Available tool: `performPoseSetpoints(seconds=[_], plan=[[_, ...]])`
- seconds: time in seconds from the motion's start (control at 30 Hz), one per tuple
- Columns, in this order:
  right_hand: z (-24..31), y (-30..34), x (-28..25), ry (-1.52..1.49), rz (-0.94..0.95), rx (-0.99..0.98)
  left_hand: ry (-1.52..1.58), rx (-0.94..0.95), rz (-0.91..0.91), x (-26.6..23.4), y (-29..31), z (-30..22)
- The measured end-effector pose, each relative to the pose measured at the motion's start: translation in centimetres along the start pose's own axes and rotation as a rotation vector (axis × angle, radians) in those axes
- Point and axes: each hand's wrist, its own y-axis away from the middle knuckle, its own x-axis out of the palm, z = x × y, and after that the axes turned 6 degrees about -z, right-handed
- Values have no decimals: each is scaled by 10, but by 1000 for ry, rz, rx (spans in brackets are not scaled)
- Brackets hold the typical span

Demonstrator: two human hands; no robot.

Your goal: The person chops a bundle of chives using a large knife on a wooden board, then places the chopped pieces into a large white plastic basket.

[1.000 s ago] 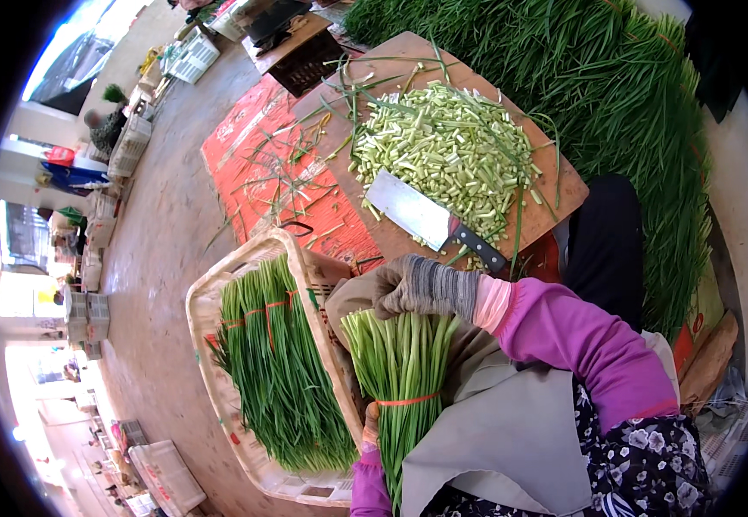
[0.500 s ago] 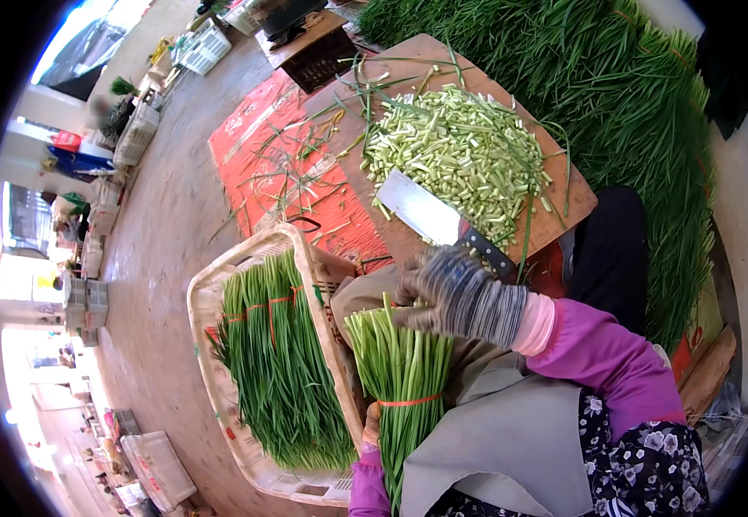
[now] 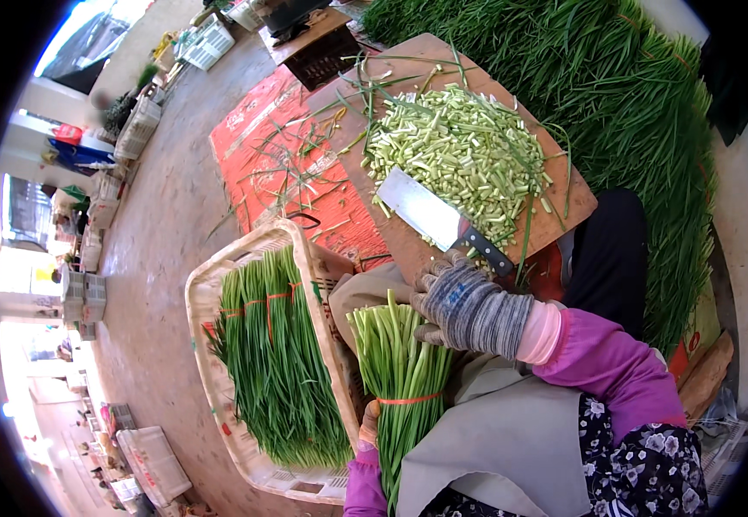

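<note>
A bundle of garlic chives (image 3: 404, 362), tied with an orange band, stands at my lap with its pale cut ends up. My left hand (image 3: 370, 424), mostly hidden behind the stalks, is closed round its left side at the band. My right hand (image 3: 477, 306), in a grey striped knit glove, is beside the bundle's top, fingers and thumb apart, holding nothing. Just beyond it lies a cleaver (image 3: 425, 209) with a black handle, its blade flat on the wooden board (image 3: 555, 202). A heap of chopped stalk pieces (image 3: 460, 155) covers much of that board.
Left of the bundle, a pale plastic crate (image 3: 210, 379) holds tied chives (image 3: 283, 379). Loose trimmings lie on a red sheet (image 3: 253, 129) beyond it. A large pile of chives (image 3: 598, 95) fills the far right. Several white crates (image 3: 139, 129) line the left wall.
My right hand has drawn slightly right, off the bundle's cut ends, and its fingers have spread. The left hand keeps its hold; the cleaver has not moved.
</note>
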Motion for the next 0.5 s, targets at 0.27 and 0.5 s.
performPoseSetpoints(seconds=[0.27, 0.5], plan=[[-9, 4, 10, 39, -457, -111, 5, 12, -16, 0, 0, -4], [-17, -9, 9, -731, -183, 99, -17, 12, -15, -1, 2, -8]])
